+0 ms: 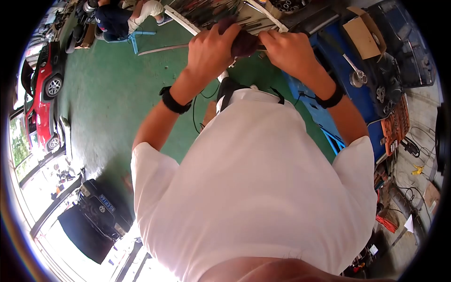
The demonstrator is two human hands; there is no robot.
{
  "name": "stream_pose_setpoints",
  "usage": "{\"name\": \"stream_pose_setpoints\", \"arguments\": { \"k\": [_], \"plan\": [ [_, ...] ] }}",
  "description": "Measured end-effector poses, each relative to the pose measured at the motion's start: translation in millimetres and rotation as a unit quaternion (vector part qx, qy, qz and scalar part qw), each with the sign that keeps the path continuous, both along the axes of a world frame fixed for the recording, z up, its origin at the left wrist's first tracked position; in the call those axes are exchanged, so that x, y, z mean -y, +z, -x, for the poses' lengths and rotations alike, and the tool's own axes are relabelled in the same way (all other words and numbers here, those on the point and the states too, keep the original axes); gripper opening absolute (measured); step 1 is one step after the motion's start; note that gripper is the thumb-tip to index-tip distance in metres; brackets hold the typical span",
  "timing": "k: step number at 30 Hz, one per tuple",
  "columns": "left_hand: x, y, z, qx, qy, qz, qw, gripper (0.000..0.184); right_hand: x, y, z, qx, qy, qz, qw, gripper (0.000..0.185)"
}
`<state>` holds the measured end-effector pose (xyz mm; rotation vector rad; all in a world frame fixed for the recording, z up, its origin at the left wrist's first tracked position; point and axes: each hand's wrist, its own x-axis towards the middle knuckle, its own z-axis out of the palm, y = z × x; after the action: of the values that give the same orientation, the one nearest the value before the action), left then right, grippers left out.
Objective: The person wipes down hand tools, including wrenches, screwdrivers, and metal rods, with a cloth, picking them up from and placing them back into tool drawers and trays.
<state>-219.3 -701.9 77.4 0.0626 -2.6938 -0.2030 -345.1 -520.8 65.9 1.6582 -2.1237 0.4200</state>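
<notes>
My left hand (209, 50) is closed around a dark maroon cloth (245, 44), bunched up in front of my body. My right hand (290, 52) has its fingers curled in at the cloth's right edge; its fingertips are partly hidden. A long thin metal strip (162, 49) reaches out to the left from behind my left hand. Whether that hand also grips it, I cannot tell. Beyond both hands is an open drawer or tray (183, 19) with a pale edge, full of long tools.
A person (115, 21) sits on a blue stool (136, 40) at upper left. On the right, a blue workbench (329, 47) carries a cardboard box (364, 35) and metal parts. A red car (42, 96) and a dark car (105, 209) stand at left on the green floor (108, 103).
</notes>
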Motion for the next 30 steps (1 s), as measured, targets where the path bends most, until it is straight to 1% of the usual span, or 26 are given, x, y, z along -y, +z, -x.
{"name": "stream_pose_setpoints", "arguments": {
  "k": [2, 4, 6, 8, 9, 10, 11, 14, 18, 20, 21, 22, 23, 24, 25, 26, 27, 28, 29, 30],
  "plan": [
    [1.1, -6.4, 3.5, -0.002, 0.007, -0.002, 1.0, 0.037, -1.2, -4.3, 3.6, 0.001, 0.002, -0.015, 1.0, 0.016],
    [8.3, -20.2, 3.2, -0.001, 0.024, -0.004, 1.0, 0.037, -2.4, -12.8, 13.7, -0.026, -0.003, -0.028, 0.999, 0.018],
    [34.6, -43.7, 5.9, 0.07, 0.079, 0.036, 0.994, 0.036, -15.0, -22.1, 27.9, -0.036, -0.006, -0.024, 0.999, 0.018],
    [61.0, -56.8, -8.2, 0.061, 0.085, 0.03, 0.994, 0.037, -29.7, -23.5, 40.2, -0.042, -0.019, -0.024, 0.999, 0.019],
    [68.4, -61.1, -16.0, 0.032, 0.076, 0.03, 0.996, 0.038, -40.1, -20.2, 42.1, -0.035, -0.023, -0.037, 0.998, 0.015],
    [67.7, -61.0, -21.1, 0.005, 0.067, 0.027, 0.997, 0.039, -48.7, -19.1, 41.4, -0.027, -0.027, -0.052, 0.998, 0.011],
    [62.8, -58.7, -24.8, 0.035, 0.082, 0.032, 0.995, 0.04, -53.8, -21.3, 39.4, -0.022, -0.03, -0.061, 0.997, 0.011],
    [66.7, -65.7, -22.4, 0.077, 0.084, 0.026, 0.993, 0.039, -55.0, -22.4, 43.5, -0.021, -0.016, -0.061, 0.998, 0.012],
    [78.9, -67.4, -23.3, 0.061, 0.078, 0.039, 0.994, 0.038, -62.4, -15.5, 43.5, -0.019, -0.035, -0.049, 0.998, 0.012],
    [97.4, -69.8, -31.0, 0.057, 0.128, 0.06, 0.988, 0.038, -76.1, -10.8, 49.3, -0.019, -0.04, -0.049, 0.998, 0.012],
    [108.8, -70.2, -36.2, 0.077, 0.156, 0.065, 0.983, 0.037, -84.3, -7.5, 51.0, -0.022, -0.048, -0.061, 0.997, 0.012],
    [125.9, -71.0, -42.0, 0.153, 0.226, 0.083, 0.958, 0.036, -94.0, -3.3, 52.9, -0.024, -0.055, -0.073, 0.996, 0.013],
    [148.7, -72.6, -51.9, 0.229, 0.293, 0.1, 0.923, 0.035, -108.0, 4.0, 58.3, -0.052, -0.076, -0.091, 0.992, 0.012],
    [183.5, -79.7, -77.3, 0.216, 0.313, 0.061, 0.923, 0.034, -125.0, 15.0, 65.5, -0.08, -0.095, -0.11, 0.986, 0.012],
    [227.6, -92.6, -111.1, 0.23, 0.339, 0.066, 0.91, 0.033, -145.2, 28.5, 68.1, -0.114, -0.128, -0.137, 0.976, 0.012],
    [265.2, -100.4, -151.5, 0.299, 0.405, 0.055, 0.862, 0.034, -164.5, 40.7, 69.0, -0.147, -0.164, -0.163, 0.962, 0.012],
    [275.6, -93.0, -182.3, 0.317, 0.463, 0.059, 0.826, 0.036, -181.5, 49.8, 69.6, -0.147, -0.171, -0.165, 0.96, 0.012],
    [286.2, -91.3, -215.4, 0.31, 0.479, 0.069, 0.819, 0.037, -197.8, 57.8, 67.5, -0.157, -0.211, -0.189, 0.946, 0.012],
    [293.1, -91.8, -238.3, 0.325, 0.508, 0.073, 0.794, 0.036, -209.3, 61.3, 65.1, -0.164, -0.249, -0.216, 0.93, 0.012],
    [284.3, -84.3, -248.2, 0.318, 0.544, 0.051, 0.775, 0.036, -215.2, 60.4, 64.2, -0.161, -0.256, -0.222, 0.927, 0.012]
  ]
}}
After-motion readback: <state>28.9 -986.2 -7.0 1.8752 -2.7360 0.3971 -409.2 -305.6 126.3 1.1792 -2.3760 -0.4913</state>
